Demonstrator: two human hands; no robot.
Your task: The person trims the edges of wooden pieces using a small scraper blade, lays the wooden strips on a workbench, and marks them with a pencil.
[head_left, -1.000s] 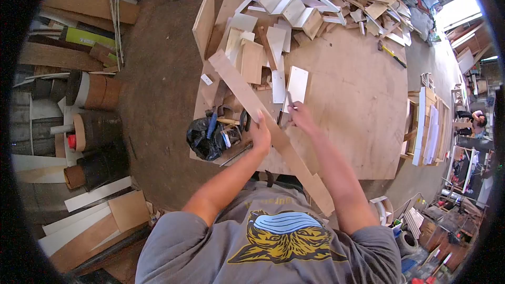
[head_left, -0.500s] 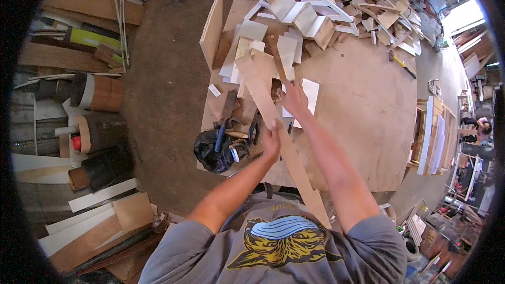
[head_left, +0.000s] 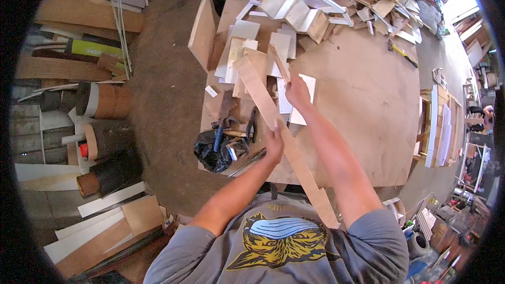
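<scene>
My left hand [head_left: 273, 144] is closed round the middle of a long, narrow plywood strip [head_left: 258, 89], which slants from the wood pieces down to my shirt. Just right of that strip, my right hand [head_left: 298, 93] grips the lower end of a short wooden slat [head_left: 278, 63]. White-faced boards [head_left: 306, 106] lie beneath and beside the right hand. Left of my left hand are black-handled pliers [head_left: 252, 125], a hammer with a blue handle [head_left: 218, 139] and a black plastic bag [head_left: 204, 152] at the table's edge.
A big heap of wood offcuts [head_left: 357, 0] covers the far end of the plywood table [head_left: 363, 126]. A hammer with a yellow handle [head_left: 404, 55] lies near the right edge. An upright board [head_left: 202, 34] stands at the left edge. Rolls of sheet material [head_left: 108, 101] sit on the left.
The short slat in my right hand has tilted and its edge now shows, with the fingers curled tighter round it. The long strip has barely moved. A dark leg shows at the top.
</scene>
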